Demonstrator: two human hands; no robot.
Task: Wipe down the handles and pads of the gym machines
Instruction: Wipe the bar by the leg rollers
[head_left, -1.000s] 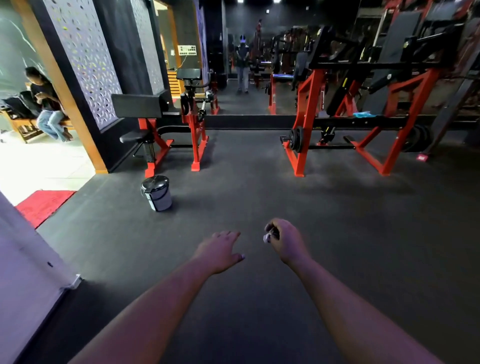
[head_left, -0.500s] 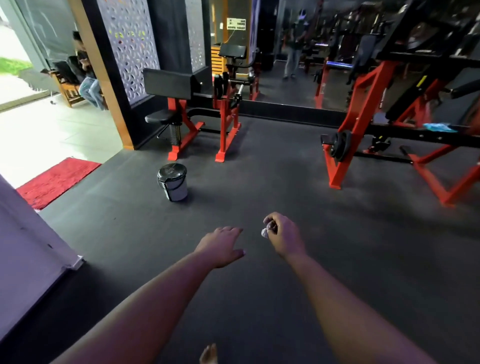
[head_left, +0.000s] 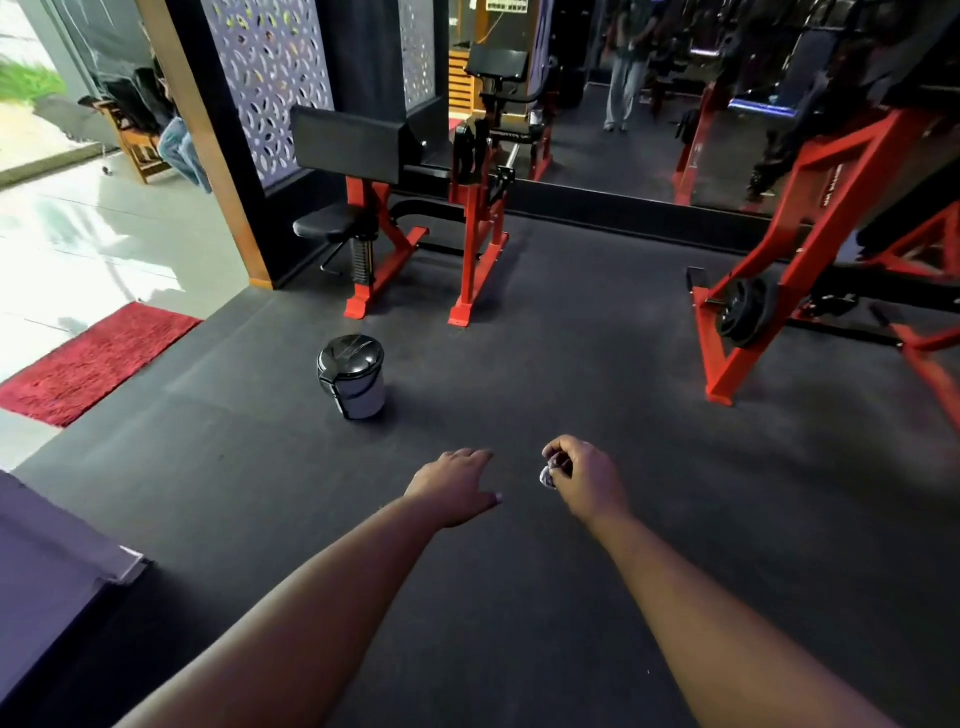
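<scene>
1. Since half a second ago the bin (head_left: 352, 376) sits lower and nearer in view, and the seated machine (head_left: 395, 208) behind it has grown larger; both arms reach out much as before.
2. Left hand (head_left: 454, 486) hangs palm down with fingers loosely spread, holding nothing. Right hand (head_left: 584, 475) is curled, pinching a small crumpled pale thing (head_left: 549, 473), likely a wipe, though too small to tell.
3. From the bin, the machine's black pad (head_left: 347, 145) stands beyond and slightly right, its long axis running level, left to right; the round seat (head_left: 327, 228) lies below it.
4. Both hands are this side of the bin and to its right; the left looks nearer the pad.
5. Bare dark floor (head_left: 571, 364) lies between bin and the red frame (head_left: 789, 270) far right, so the approach seems open; the bin itself is the thing to skirt.
</scene>
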